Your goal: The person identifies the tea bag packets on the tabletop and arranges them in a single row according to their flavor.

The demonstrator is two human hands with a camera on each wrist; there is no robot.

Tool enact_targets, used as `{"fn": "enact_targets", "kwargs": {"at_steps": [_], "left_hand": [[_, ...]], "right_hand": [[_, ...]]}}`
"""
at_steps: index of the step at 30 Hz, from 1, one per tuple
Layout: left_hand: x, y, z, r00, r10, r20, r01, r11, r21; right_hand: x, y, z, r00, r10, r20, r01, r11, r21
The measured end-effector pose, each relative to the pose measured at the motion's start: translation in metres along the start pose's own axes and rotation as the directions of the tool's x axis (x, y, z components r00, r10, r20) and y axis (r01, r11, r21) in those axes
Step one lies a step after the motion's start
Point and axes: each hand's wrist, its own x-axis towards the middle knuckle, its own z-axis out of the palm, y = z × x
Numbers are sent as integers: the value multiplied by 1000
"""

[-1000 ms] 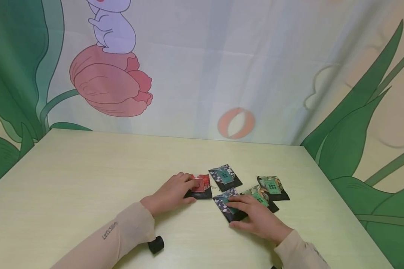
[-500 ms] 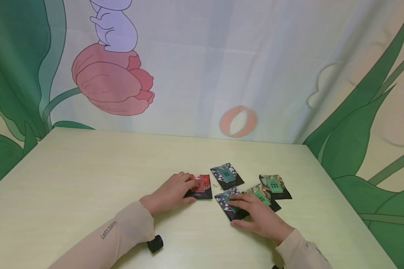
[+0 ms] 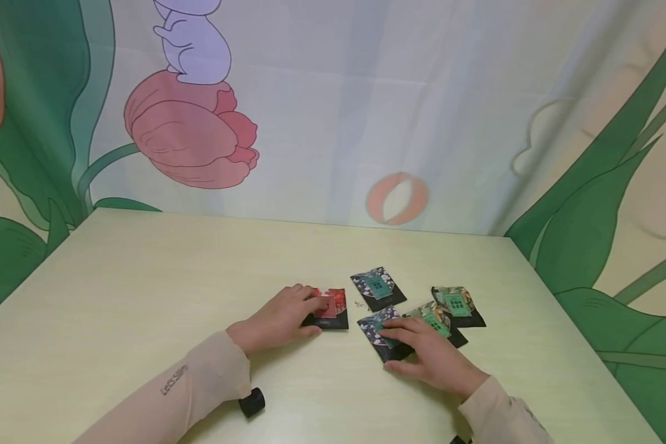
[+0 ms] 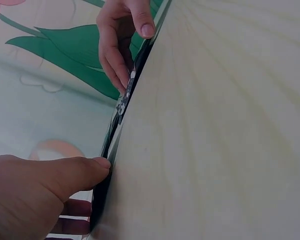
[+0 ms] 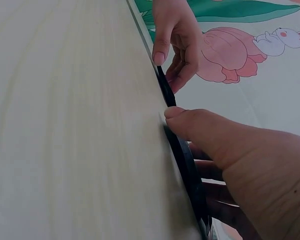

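In the head view, my left hand (image 3: 282, 317) rests on a flat red-and-black packet (image 3: 337, 302), fingers lying over its left part and thumb at its near edge. My right hand (image 3: 435, 354) lies over a dark packet with white flowers and a teal label (image 3: 370, 330), fingers extended on top and thumb by its near side. Low angles in both wrist views show mostly the packets' dark edges. A matching teal-label packet (image 3: 378, 287) lies farther back. Just right of my right hand's fingers is a green-label packet (image 3: 437, 317), partly covered. A second green-label packet (image 3: 457, 303) lies behind it.
A pale wooden table (image 3: 161, 277) carries everything. Small dark marks (image 3: 361, 305) show on its surface between the packets. Behind it hangs a printed curtain (image 3: 305, 123). A small black cylinder (image 3: 252, 402) sits at the left cuff, and another dark piece shows by the right cuff.
My left hand and the red packet have shifted slightly left, widening the gap to the teal-label packets. My right hand stays on its packet. The head view has turned a little left.
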Motion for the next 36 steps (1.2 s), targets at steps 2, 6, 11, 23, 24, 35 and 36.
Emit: {"fn": "enact_targets", "kwargs": {"at_steps": [2, 6, 11, 23, 24, 35, 36], "left_hand": [[-2, 0, -1, 1000, 6, 0, -6, 1000, -1], [-5, -1, -2, 1000, 7, 7, -7, 1000, -2], [-10, -3, -4, 1000, 8, 7, -8, 1000, 9], [-27, -12, -4, 999, 35, -26, -35, 999, 21], [-29, -13, -5, 999, 41, -32, -41, 999, 23], [-44, -16, -11, 998, 53, -24, -51, 997, 65], [-45, -16, -12, 998, 53, -21, -51, 996, 69]], "right_hand": [[0, 0, 0, 1000, 1, -2, -1, 1000, 1], [-1, 1, 0, 1000, 0, -5, 0, 1000, 5], [-1, 2, 1, 1000, 1, -3, -1, 1000, 2], [0, -1, 0, 1000, 6, 2, -6, 1000, -1], [0, -1, -1, 1000, 6, 2, -6, 1000, 1], [0, -1, -1, 1000, 18, 15, -18, 1000, 12], [0, -1, -1, 1000, 21, 16, -21, 1000, 11]]}}
